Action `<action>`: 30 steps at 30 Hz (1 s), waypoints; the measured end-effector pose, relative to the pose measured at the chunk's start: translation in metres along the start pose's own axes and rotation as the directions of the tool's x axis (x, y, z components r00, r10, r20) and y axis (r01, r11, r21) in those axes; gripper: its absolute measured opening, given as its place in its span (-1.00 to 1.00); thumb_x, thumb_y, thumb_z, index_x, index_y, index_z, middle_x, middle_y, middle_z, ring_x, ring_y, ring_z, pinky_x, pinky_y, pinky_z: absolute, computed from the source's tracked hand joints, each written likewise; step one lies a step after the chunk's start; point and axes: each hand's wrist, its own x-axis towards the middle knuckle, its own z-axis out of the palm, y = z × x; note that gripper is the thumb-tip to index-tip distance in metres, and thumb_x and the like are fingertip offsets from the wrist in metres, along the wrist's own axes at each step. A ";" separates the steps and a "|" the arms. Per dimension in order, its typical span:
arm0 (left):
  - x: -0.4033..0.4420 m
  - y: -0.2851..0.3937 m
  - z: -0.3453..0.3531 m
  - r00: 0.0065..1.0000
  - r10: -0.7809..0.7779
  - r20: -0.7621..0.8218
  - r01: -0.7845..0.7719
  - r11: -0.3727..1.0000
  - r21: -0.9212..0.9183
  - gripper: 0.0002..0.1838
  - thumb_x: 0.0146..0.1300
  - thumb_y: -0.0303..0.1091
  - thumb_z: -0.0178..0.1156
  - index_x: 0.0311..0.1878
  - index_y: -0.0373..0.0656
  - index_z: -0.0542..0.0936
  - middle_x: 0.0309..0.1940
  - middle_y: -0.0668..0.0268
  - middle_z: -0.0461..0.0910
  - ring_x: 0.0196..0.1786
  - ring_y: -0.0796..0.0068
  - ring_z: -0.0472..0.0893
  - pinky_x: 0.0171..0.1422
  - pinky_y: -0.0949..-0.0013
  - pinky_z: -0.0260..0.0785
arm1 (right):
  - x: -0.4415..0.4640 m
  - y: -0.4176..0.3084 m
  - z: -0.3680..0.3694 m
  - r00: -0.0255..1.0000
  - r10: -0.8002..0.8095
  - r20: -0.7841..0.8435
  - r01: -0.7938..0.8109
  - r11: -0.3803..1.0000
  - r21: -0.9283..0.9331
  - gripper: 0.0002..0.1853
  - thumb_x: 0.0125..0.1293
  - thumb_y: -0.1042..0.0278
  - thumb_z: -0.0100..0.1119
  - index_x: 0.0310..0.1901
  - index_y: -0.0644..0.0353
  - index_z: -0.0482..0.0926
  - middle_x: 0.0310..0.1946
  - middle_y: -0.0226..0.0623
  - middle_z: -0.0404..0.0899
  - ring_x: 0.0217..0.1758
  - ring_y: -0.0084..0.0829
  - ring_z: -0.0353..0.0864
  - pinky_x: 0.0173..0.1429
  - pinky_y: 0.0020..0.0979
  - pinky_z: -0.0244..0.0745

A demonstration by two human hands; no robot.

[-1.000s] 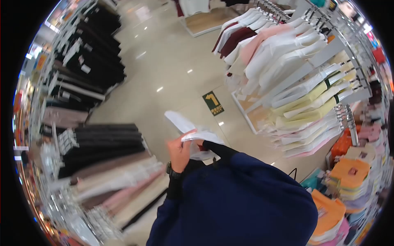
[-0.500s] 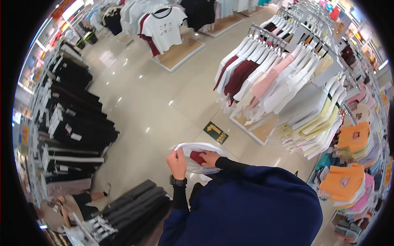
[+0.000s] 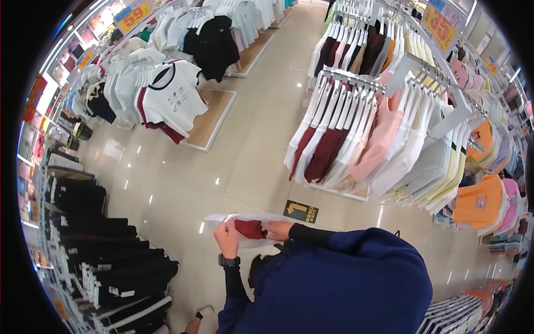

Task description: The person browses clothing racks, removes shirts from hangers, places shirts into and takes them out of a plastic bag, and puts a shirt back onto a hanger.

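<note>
Held low in front of me is a white, partly see-through plastic bag, with a folded dark red garment showing in its opening. My left hand, with a black watch on the wrist, is closed on the bag's left edge. From the right, my right hand reaches to the garment's right end, its fingers bent onto the cloth. The fingertips are partly hidden, and the garment's kind does not show.
A rack of white, dark red and pink tops stands ahead right. White T-shirts hang ahead left. Black clothes line the left side. A green exit sign marks the tiled floor. Another person's foot shows at the bottom.
My view has turned and the racks have shifted across it. The bag is stretched wider and flatter, showing more of the dark red garment. Both hands sit slightly further left in view.
</note>
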 end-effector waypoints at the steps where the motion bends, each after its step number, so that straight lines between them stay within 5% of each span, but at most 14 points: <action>1: 0.015 -0.005 -0.004 1.000 -0.008 0.015 0.008 1.000 0.000 -0.74 0.39 -0.35 0.10 -0.03 -0.25 0.70 -0.64 0.47 0.38 -0.52 0.73 0.24 -0.48 0.46 0.09 | 0.010 -0.004 -0.008 1.000 -0.020 -0.020 0.020 1.000 0.020 -0.58 0.33 0.16 0.10 0.18 0.11 0.45 0.05 -0.01 0.51 0.11 0.01 0.53 0.20 -0.12 0.43; 9: 0.161 -0.047 0.000 0.989 -0.048 0.141 0.052 0.998 -0.030 -0.71 0.42 -0.32 0.07 -0.04 -0.32 0.68 -0.62 0.41 0.44 -0.50 0.72 0.30 -0.45 0.43 0.16 | 0.102 -0.014 -0.097 0.959 0.028 -0.281 0.024 0.983 0.182 -0.66 0.29 0.27 0.12 0.06 0.21 0.52 -0.07 0.00 0.58 0.06 0.01 0.56 0.16 -0.10 0.44; 12: 0.219 -0.061 0.006 0.981 0.036 0.189 -0.011 0.991 -0.131 -0.71 0.43 -0.34 0.03 -0.10 -0.34 0.67 -0.61 0.58 0.27 -0.52 0.76 0.18 -0.49 0.47 -0.01 | 0.145 -0.010 -0.129 0.936 0.041 -0.350 0.041 0.974 0.224 -0.69 0.30 0.27 0.11 0.01 0.23 0.54 -0.12 -0.01 0.63 -0.01 -0.01 0.60 0.13 -0.12 0.48; 16: 0.304 -0.074 -0.003 0.924 0.071 0.377 -0.012 0.988 -0.157 -0.71 0.39 -0.37 0.03 -0.01 -0.33 0.64 -0.46 0.23 0.64 -0.37 0.58 0.54 -0.23 0.37 0.41 | 0.215 -0.008 -0.180 0.899 0.099 -0.426 -0.030 0.986 0.166 -0.69 0.30 0.27 0.09 -0.01 0.25 0.56 -0.12 -0.04 0.63 -0.01 -0.02 0.61 0.13 -0.13 0.49; 23: 0.428 -0.074 -0.010 0.823 0.155 0.546 -0.138 0.988 -0.072 -0.73 0.37 -0.35 0.08 -0.01 -0.27 0.65 -0.57 0.20 0.57 -0.47 0.54 0.53 -0.35 0.36 0.36 | 0.312 -0.030 -0.258 0.779 0.175 -0.602 -0.090 0.982 0.169 -0.70 0.32 0.28 0.08 -0.01 0.27 0.59 -0.10 -0.04 0.63 -0.05 -0.05 0.62 0.08 -0.15 0.51; 26: 0.471 -0.074 0.002 0.815 0.219 0.536 -0.179 0.976 -0.126 -0.75 0.38 -0.34 0.08 -0.04 -0.27 0.65 -0.59 0.23 0.54 -0.50 0.53 0.51 -0.39 0.35 0.32 | 0.337 -0.030 -0.283 0.692 0.148 -0.707 -0.026 0.983 0.180 -0.73 0.32 0.29 0.09 -0.06 0.26 0.61 -0.16 -0.04 0.65 -0.10 -0.06 0.64 0.02 -0.18 0.52; 30: 0.524 -0.063 0.031 0.792 0.315 0.522 -0.260 0.949 -0.178 -0.74 0.37 -0.33 0.10 -0.04 -0.26 0.65 -0.58 0.17 0.55 -0.54 0.39 0.51 -0.39 0.30 0.33 | 0.346 -0.030 -0.319 0.457 0.337 -0.823 -0.145 0.941 0.305 -0.80 0.25 0.32 0.21 -0.16 0.23 0.59 -0.30 -0.12 0.61 -0.21 -0.16 0.64 -0.07 -0.25 0.53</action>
